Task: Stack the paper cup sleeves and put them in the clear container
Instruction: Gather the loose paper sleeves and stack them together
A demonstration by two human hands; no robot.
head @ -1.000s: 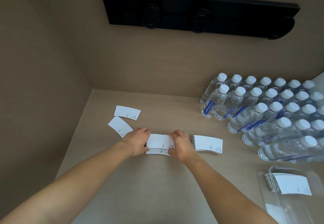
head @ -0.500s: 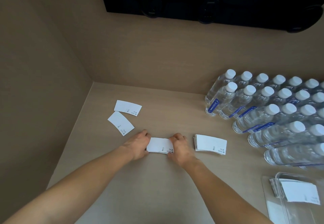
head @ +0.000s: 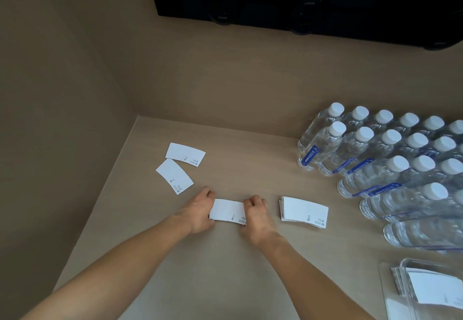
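A small stack of white paper cup sleeves [head: 226, 210] lies on the tan shelf, squeezed between my left hand [head: 199, 208] at its left end and my right hand [head: 255, 215] at its right end. A thicker stack of sleeves [head: 303, 211] rests just right of my right hand. Two loose sleeves lie to the far left, one [head: 185, 154] behind the other [head: 174, 176]. The clear container [head: 411, 307] sits at the bottom right corner, with a stack of sleeves [head: 431, 287] inside it.
Several rows of water bottles [head: 390, 159] with white caps fill the right side of the shelf. A black panel [head: 300, 1] hangs on the back wall above. A side wall closes the shelf on the left.
My hands have pressed the sleeves between them into an even stack. The view has shifted so everything sits slightly lower and to the right.
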